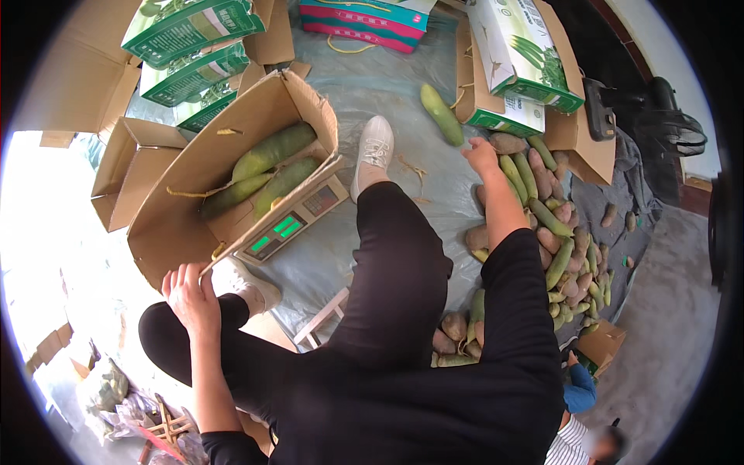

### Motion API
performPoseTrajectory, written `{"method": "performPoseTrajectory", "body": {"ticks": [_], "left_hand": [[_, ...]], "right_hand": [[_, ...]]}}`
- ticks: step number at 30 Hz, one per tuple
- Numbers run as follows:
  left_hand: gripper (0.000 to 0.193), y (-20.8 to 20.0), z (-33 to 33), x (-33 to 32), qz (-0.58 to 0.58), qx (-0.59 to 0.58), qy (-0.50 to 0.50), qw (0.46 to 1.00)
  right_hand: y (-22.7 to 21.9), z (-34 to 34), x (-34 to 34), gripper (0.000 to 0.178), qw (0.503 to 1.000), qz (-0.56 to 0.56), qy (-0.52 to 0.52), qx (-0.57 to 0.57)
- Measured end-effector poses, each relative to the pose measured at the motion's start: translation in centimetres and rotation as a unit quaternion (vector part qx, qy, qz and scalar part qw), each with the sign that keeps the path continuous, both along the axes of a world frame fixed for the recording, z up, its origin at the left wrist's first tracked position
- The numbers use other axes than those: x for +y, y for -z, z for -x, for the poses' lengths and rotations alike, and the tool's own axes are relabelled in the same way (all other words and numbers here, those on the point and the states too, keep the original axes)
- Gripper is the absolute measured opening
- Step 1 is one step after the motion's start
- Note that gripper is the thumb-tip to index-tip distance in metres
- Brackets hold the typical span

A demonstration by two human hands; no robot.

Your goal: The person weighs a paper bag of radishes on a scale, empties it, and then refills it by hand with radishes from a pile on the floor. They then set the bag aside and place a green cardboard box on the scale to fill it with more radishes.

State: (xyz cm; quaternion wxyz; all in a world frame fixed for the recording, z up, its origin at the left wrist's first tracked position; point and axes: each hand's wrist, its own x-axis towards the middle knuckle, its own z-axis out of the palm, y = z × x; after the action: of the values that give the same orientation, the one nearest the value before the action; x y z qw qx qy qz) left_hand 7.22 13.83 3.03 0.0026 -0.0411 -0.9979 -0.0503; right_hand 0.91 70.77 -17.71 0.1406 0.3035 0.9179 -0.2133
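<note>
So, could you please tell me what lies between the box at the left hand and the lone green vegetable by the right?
In the head view, the person's white shoe stands between them, on the grey plastic sheet.

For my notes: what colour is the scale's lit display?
Green display, best in the head view.
</note>
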Motion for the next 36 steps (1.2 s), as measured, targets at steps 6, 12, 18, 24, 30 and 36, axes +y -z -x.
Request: {"method": "performPoseTrajectory", "body": {"ticks": [6, 12, 18, 24, 30, 36], "left_hand": [[0.009, 0.0, 0.3, 0.1, 0.005, -0.004, 0.005, 1.0], [0.003, 0.0, 0.7, 0.6, 0.011, 0.005, 0.023, 1.0], [0.006, -0.1, 1.2, 0.8, 0.01, -0.009, 0.015, 1.0], [0.008, -0.2, 1.3, 0.7, 0.012, -0.011, 0.007, 1.0], [0.008, 0.1, 1.5, 0.7, -0.001, -0.009, 0.008, 1.0], [0.014, -0.2, 1.5, 0.4, -0.001, -0.008, -0.006, 1.0]], "right_hand": [[3.8, 2.2, -0.7, 0.048, 0.999, -0.039, -0.023, 0.032], [4.7, 7.0, -1.2, 0.054, 0.996, -0.066, -0.053, 0.04], [5.3, 10.8, -2.3, 0.067, 0.996, -0.089, -0.017, 0.012], [3.5, 12.9, -5.1, 0.081, 0.994, -0.065, 0.014, -0.087], [6.3, 12.8, -7.8, 0.079, 0.984, -0.068, -0.057, -0.153], [6.7, 12.8, -9.7, 0.073, 0.984, -0.112, -0.069, -0.12]]}}
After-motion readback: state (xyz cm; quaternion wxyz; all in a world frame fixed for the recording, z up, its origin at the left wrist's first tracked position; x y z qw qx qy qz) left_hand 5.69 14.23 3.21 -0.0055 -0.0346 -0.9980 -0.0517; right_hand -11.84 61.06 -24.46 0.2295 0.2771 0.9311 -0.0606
